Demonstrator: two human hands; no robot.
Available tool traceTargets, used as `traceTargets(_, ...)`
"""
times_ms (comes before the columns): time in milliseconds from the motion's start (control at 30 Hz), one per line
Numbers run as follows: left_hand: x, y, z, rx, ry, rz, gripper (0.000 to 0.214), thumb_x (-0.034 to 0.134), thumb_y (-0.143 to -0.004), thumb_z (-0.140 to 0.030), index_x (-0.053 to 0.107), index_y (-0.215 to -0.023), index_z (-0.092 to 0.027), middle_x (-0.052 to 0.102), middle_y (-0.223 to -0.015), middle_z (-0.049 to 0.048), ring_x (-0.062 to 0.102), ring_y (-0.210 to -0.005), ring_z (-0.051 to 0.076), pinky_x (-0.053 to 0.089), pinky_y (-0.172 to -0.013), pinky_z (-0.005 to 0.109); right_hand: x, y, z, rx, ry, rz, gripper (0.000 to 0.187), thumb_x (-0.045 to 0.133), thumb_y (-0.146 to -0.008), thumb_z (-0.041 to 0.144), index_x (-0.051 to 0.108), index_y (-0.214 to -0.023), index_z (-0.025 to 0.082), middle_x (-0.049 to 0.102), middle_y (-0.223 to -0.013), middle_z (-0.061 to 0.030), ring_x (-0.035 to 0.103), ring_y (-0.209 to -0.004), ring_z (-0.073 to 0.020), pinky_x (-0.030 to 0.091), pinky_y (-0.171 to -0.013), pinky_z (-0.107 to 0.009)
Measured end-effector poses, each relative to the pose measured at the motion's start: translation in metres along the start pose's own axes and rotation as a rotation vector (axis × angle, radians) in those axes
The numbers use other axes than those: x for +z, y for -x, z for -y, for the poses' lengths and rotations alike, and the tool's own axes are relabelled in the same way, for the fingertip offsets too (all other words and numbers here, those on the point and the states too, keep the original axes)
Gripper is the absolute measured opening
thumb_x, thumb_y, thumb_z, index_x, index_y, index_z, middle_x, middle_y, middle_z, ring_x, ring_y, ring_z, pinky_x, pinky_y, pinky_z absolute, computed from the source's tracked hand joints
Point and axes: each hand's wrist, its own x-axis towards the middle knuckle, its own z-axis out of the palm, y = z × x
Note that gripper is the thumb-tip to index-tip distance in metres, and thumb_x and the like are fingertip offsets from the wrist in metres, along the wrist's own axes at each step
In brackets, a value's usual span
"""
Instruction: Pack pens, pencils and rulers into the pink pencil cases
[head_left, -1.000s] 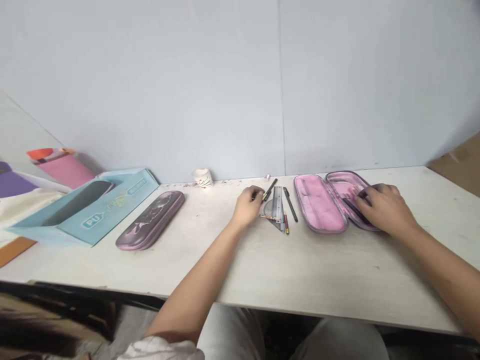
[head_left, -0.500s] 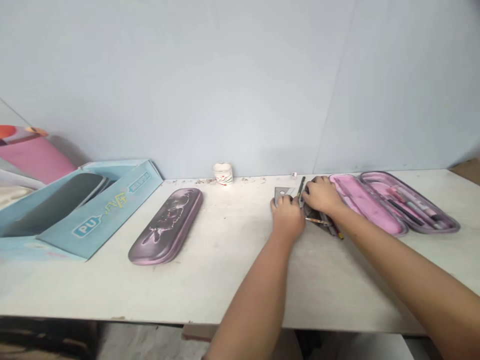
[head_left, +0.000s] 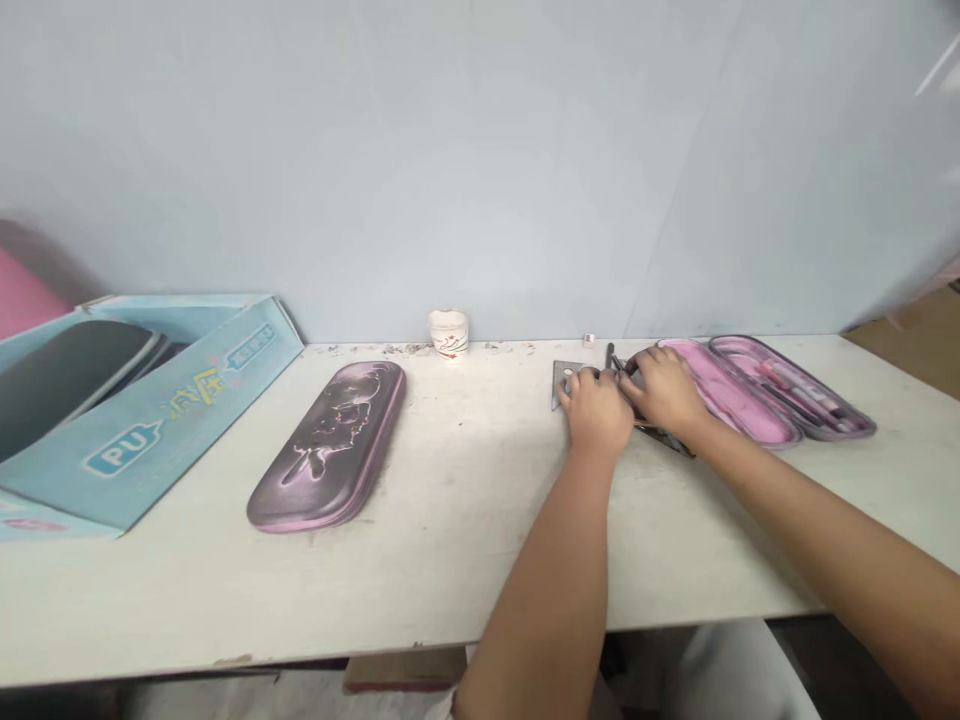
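Flanking right hand (head_left: 664, 392): open pencil case (head_left: 731, 400)

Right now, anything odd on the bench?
Yes: small pale scraps are strewn along the back edge of the white table, on both sides of a small white cup with red markings. They look like stray debris.

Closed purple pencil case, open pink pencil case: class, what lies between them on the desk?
The head view shows a set square, the left hand and the right hand, with dark stationery under the hands.
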Motion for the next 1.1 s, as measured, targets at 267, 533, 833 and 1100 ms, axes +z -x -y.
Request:
traceTargets(267, 0.004, -0.005, -0.006, -0.157, 0.592, 0.053, 0.029, 0.044, -0.083, -0.037, 0.059, -0.073, -0.014, 0.061, -0.07, 0.0032, 0.055, -0.071, 0.015, 0.042, -0.069, 0.026, -0.029, 0.042, -0.003, -0.205, -0.026, -0.145, 0.027, 0.036, -0.087, 0.031, 0.058, -0.09, 0.016, 0.063, -0.09, -0.0112, 0.049, -0.097, -0.0262, 0.021, -0.099, -0.047)
traceTargets(533, -0.005, 0.017, -0.028, -0.059, 1.073, 0.268, 0.023, 0.052, -0.078, -0.028, 0.064, -0.09, -0.012, 0.066, -0.083, 0.0059, 0.059, -0.083, 0.015, 0.041, -0.087, 0.03, -0.051, 0.073, -0.028, -0.252, -0.078, -0.274, 0.027, 0.033, -0.09, 0.032, 0.056, -0.089, 0.017, 0.063, -0.087, -0.008, 0.052, -0.093, -0.022, 0.02, -0.102, -0.046)
traceTargets(833, 0.031, 0.016, -0.095, 0.166, 0.537, 0.33, 0.031, 0.046, -0.082, -0.028, 0.062, -0.106, -0.015, 0.063, -0.103, 0.0079, 0.055, -0.099, 0.018, 0.039, -0.093, 0.034, -0.044, 0.09, -0.111, 0.003, -0.164, -0.336, 0.024, 0.037, -0.087, 0.033, 0.056, -0.085, 0.018, 0.063, -0.084, -0.008, 0.052, -0.091, -0.0233, 0.026, -0.096, -0.042)
traceTargets(1100, 0.087, 0.028, -0.155, 0.458, -0.085, 0.416, 0.039, 0.043, -0.083, -0.037, 0.055, -0.115, -0.02, 0.055, -0.111, 0.0114, 0.046, -0.107, 0.028, 0.034, -0.094, 0.047, -0.035, 0.084, -0.2, 0.414, -0.048, -0.154, 0.03, 0.041, -0.083, 0.036, 0.06, -0.087, 0.014, 0.062, -0.093, -0.0145, 0.049, -0.094, -0.0279, 0.033, -0.08, -0.04)
